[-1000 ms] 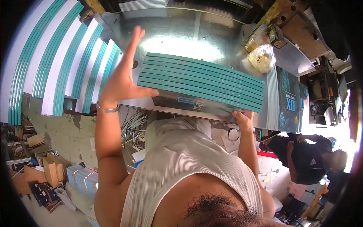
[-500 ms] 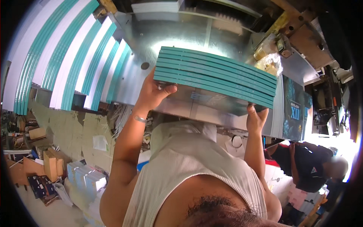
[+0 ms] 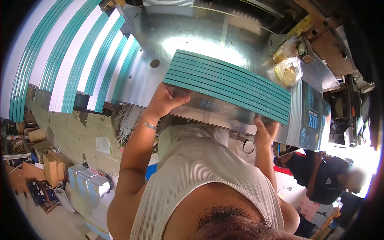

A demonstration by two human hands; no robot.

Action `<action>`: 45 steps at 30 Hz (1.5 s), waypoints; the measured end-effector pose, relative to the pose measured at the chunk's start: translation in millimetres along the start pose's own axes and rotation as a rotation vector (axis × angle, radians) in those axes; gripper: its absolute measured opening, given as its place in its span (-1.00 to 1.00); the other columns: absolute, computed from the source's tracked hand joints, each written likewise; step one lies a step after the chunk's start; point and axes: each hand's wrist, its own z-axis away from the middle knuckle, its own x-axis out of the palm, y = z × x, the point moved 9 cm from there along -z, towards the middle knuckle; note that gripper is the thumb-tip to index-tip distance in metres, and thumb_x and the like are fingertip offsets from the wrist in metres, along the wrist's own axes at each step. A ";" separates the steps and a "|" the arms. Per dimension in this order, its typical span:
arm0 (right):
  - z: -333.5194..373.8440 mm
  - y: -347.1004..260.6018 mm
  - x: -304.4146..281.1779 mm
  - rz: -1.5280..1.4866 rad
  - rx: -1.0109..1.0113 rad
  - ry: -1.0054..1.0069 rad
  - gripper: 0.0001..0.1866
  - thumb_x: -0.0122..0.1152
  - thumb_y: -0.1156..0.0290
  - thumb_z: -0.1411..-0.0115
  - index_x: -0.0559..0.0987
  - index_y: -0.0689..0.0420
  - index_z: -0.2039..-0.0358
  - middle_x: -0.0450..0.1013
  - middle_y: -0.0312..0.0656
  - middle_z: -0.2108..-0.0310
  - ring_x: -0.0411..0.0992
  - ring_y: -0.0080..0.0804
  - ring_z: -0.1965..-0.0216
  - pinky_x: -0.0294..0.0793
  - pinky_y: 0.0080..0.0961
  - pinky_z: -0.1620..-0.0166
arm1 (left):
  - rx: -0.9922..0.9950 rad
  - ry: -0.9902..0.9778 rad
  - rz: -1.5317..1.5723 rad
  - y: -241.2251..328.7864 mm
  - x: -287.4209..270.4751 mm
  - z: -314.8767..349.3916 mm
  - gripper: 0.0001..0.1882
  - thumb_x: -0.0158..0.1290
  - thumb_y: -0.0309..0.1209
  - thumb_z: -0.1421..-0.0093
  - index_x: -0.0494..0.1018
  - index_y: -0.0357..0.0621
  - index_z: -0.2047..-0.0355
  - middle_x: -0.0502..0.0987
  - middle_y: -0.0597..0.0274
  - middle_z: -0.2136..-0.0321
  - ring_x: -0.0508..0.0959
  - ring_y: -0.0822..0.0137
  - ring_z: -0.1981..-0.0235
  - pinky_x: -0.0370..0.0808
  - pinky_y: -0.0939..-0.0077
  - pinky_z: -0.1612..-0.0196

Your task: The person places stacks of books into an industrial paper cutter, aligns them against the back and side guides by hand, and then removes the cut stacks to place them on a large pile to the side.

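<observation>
"What's biggest, from where we stand?"

"The metal table (image 3: 138,80). Read it as a clock, the person (image 3: 208,168) at six. Between nine and ten lie the piles (image 3: 82,64), teal spines alternating with white page edges; probably turned about so they lie level."

"And the co-worker (image 3: 316,172)?"

"Beyond the table, at half past four, well apart."

"Where's the stack (image 3: 228,86)?"

"Dead centre, in front of the person's chest, teal spines up. I can't tell whether its underside touches the table."

"More books (image 3: 312,116)?"

"Between three and four, a dark cover showing, just past the stack's right end."

"How's the stack held?"

"Both hands grip it. The left hand (image 3: 164,100), at eight, has its thumb on the side nearest the person; the right hand (image 3: 265,132), at five, thumbs that same side. The other fingers are mostly hidden. Holding near both ends likely stops it fanning apart."

"Any containers?"

"A bag (image 3: 289,71), at half past two: clear plastic, something yellowish inside. I can't make out what."

"Smallest?"

"The bracelet (image 3: 150,125) on the left wrist."
</observation>
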 end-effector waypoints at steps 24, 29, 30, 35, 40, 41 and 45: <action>10.4 -5.5 -1.4 0.041 -0.043 0.143 -0.45 0.42 0.61 -0.14 0.41 0.26 -0.13 0.47 -0.25 0.07 0.40 -0.47 0.07 0.39 -0.47 -0.07 | 0.174 0.263 -0.173 13.2 6.4 4.9 -0.61 0.32 -0.52 -0.20 0.46 -0.29 0.01 0.63 0.20 0.19 0.63 0.41 0.23 0.55 0.54 0.12; 9.2 -12.9 1.3 0.110 -0.059 0.139 -0.52 0.41 0.55 -0.18 0.44 0.26 -0.08 0.48 -0.27 0.11 0.39 -0.52 0.09 0.39 -0.52 -0.04 | 0.197 0.297 -0.078 8.8 8.0 16.0 -0.63 0.32 -0.55 -0.20 0.47 -0.30 0.02 0.63 0.17 0.21 0.64 0.39 0.20 0.54 0.52 0.08; 8.6 -3.0 0.4 0.112 -0.040 0.097 -0.55 0.42 0.53 -0.18 0.46 0.27 -0.05 0.49 -0.26 0.12 0.39 -0.51 0.09 0.40 -0.51 -0.04 | 0.176 0.247 -0.149 5.5 2.9 16.2 -0.56 0.32 -0.59 -0.18 0.44 -0.29 -0.04 0.61 0.16 0.14 0.63 0.38 0.16 0.56 0.50 0.05; 7.0 3.6 7.2 0.103 -0.028 -0.049 -0.54 0.48 0.42 -0.18 0.51 0.31 -0.02 0.52 -0.23 0.10 0.41 -0.41 0.03 0.35 -0.42 -0.14 | 0.198 0.229 -0.008 -12.4 -4.8 19.9 -0.41 0.34 -0.55 -0.16 0.40 -0.20 -0.19 0.54 0.21 -0.05 0.55 0.37 0.00 0.54 0.46 -0.04; 10.4 24.7 -0.1 0.107 0.022 -0.080 -0.60 0.32 0.43 -0.24 0.50 0.31 -0.05 0.51 -0.22 0.09 0.41 -0.40 0.02 0.33 -0.43 -0.15 | -0.062 0.214 -0.026 -51.1 -19.5 29.5 -0.28 0.38 -0.45 -0.13 0.31 -0.21 -0.27 0.46 0.19 -0.13 0.46 0.28 -0.15 0.50 0.37 -0.14; 12.0 32.8 -0.2 0.055 0.099 -0.088 -0.61 0.25 0.44 -0.25 0.50 0.31 -0.06 0.51 -0.21 0.09 0.40 -0.40 0.02 0.34 -0.42 -0.14 | -0.062 0.208 -0.025 -53.9 -23.1 27.4 -0.28 0.38 -0.45 -0.13 0.31 -0.21 -0.27 0.46 0.19 -0.13 0.46 0.28 -0.15 0.50 0.37 -0.14; 18.7 43.3 -8.9 0.111 0.143 -0.061 -0.63 0.16 0.48 -0.24 0.50 0.31 -0.05 0.49 -0.18 0.07 0.39 -0.38 0.03 0.37 -0.41 -0.11 | -0.045 0.205 -0.041 -60.2 -20.7 30.3 -0.29 0.38 -0.40 -0.15 0.31 -0.24 -0.26 0.47 0.21 -0.12 0.48 0.31 -0.11 0.51 0.42 -0.08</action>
